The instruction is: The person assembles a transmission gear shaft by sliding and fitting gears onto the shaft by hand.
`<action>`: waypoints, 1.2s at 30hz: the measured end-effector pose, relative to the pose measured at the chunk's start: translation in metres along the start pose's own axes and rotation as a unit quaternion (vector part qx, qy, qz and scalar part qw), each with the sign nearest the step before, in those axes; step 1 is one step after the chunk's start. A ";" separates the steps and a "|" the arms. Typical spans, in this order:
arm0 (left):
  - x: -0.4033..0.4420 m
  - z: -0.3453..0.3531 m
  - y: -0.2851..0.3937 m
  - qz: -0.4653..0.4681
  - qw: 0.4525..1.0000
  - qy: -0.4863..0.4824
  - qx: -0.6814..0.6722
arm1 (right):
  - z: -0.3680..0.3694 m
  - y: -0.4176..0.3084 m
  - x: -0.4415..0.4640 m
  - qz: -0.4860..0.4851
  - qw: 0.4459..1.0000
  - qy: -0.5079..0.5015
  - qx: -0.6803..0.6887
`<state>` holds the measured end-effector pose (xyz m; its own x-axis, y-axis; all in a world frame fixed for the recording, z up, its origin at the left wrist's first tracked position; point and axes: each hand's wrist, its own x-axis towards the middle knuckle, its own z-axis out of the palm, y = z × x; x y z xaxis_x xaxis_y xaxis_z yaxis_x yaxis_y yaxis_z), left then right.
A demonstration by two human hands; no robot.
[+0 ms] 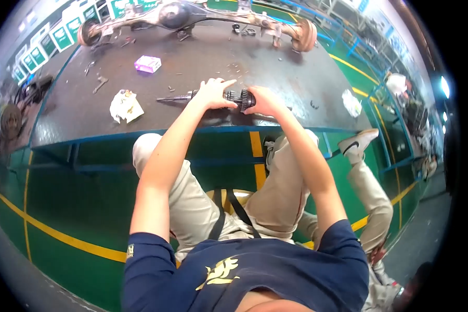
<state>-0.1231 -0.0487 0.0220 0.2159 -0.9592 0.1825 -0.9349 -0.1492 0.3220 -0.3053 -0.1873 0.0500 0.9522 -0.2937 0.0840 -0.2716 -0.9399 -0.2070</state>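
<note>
A dark metal gear shaft lies sideways near the front edge of the workbench, its thin end pointing left. My left hand is closed around the shaft's middle, fingers over the top and thumb on the near side. At the shaft's right part sits a toothed gear. My right hand grips this gear from the right, with fingers behind and thumb in front. Between my hands more gear teeth show. Both palms hide part of the shaft.
A rusty axle housing spans the back of the workbench. A purple-white box, crumpled paper, a plastic bag and several small metal parts lie about. Another person's leg extends at the right.
</note>
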 end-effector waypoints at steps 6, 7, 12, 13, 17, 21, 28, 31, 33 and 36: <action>0.003 0.007 -0.007 0.029 0.999 -0.005 -0.013 | -0.005 -0.005 -0.002 0.021 0.999 -0.018 0.023; -0.001 -0.001 -0.004 0.026 0.999 0.009 -0.028 | -0.005 -0.008 -0.005 0.006 1.000 0.012 0.016; -0.002 -0.003 0.000 -0.003 0.998 -0.010 -0.064 | -0.001 0.000 -0.014 0.016 0.999 0.018 0.047; -0.006 -0.003 0.003 0.010 0.998 0.013 -0.068 | 0.000 0.003 -0.017 0.011 0.998 0.027 0.056; -0.012 0.000 0.004 0.053 0.997 0.007 -0.051 | -0.005 0.028 -0.021 0.019 0.984 0.006 0.179; -0.011 0.011 0.010 0.092 0.995 0.021 -0.005 | -0.010 0.059 -0.021 0.029 0.974 0.006 0.225; -0.009 0.022 0.016 0.089 0.981 0.147 0.094 | 0.016 0.036 -0.021 0.023 0.996 -0.003 0.087; -0.006 0.019 0.018 0.042 0.990 0.112 0.074 | 0.025 0.042 -0.011 -0.017 0.996 0.052 0.071; -0.005 0.015 0.022 0.033 0.989 0.118 0.082 | 0.027 0.050 -0.005 -0.042 0.994 0.055 0.082; -0.005 0.017 0.021 0.013 0.993 0.098 0.066 | 0.029 0.044 0.000 -0.056 0.996 0.052 0.039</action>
<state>-0.1484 -0.0508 0.0120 0.2298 -0.8996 0.3713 -0.9669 -0.1674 0.1927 -0.3131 -0.2236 0.0123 0.9551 -0.2089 0.2102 -0.1500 -0.9525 -0.2649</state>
